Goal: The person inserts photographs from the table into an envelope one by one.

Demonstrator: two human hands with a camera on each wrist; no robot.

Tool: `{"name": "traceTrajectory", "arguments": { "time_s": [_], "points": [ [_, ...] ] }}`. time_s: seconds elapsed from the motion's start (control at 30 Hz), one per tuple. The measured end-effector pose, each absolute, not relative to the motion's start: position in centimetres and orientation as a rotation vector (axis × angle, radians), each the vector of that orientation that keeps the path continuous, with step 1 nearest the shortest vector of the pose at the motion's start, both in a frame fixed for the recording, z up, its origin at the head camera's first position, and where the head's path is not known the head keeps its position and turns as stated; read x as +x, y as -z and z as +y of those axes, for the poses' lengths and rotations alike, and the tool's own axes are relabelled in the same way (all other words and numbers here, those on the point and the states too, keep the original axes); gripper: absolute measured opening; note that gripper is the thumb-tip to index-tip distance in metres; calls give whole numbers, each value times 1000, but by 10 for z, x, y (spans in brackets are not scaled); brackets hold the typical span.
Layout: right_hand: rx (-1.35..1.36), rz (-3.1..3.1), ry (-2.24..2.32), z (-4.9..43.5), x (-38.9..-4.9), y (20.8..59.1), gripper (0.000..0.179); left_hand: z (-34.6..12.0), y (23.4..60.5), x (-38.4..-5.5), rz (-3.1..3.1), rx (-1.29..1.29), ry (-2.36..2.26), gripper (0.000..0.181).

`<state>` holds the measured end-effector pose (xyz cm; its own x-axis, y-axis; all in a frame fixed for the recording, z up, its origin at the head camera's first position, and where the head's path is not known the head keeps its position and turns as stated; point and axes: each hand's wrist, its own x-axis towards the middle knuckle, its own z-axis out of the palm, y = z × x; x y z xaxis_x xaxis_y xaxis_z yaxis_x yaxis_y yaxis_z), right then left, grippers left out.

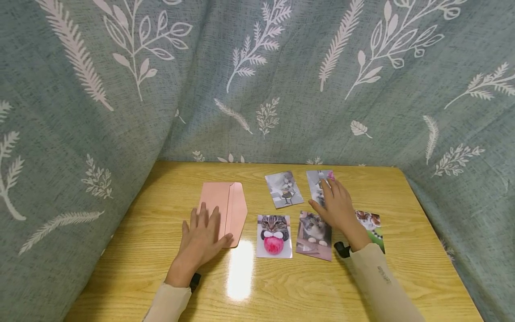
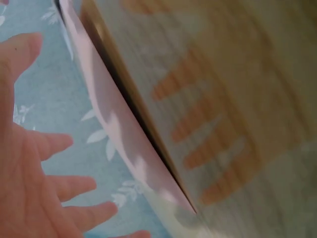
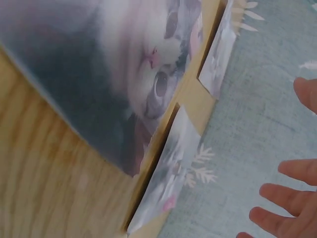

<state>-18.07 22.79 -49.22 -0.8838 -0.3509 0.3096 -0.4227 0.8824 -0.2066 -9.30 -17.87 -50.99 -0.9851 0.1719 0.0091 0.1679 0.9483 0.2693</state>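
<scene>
My left hand [image 1: 202,236] is spread above the pink envelope [image 1: 215,193], whose pointed flap faces right. In the left wrist view its fingers are straight and apart from the envelope [image 2: 106,99], holding nothing. On the right, my right hand [image 1: 335,209] reaches over the photo cards with fingers extended. It partly covers a grey photo card with a pink corner [image 1: 315,179]. Just below it lies a card of a cat with white paws [image 1: 314,237]. The right wrist view shows this cat card [image 3: 143,59] flat on the table and the fingers raised off the cards.
A card of a tabby with a pink ball [image 1: 274,237] lies left of the cat card. Behind it is another grey card [image 1: 283,190]. A tiger card [image 1: 374,230] is partly under the right forearm. Patterned curtains [image 1: 257,112] surround the wooden table [image 1: 281,290].
</scene>
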Motion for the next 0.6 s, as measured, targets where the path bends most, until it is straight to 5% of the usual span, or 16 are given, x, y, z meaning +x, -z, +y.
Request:
{"name": "traceTrajectory", "arguments": {
  "time_s": [0.6],
  "points": [
    [603, -2924, -726, 201, -227, 489, 67, -185, 515, -85, 2993, 242, -474, 92]
  ]
}}
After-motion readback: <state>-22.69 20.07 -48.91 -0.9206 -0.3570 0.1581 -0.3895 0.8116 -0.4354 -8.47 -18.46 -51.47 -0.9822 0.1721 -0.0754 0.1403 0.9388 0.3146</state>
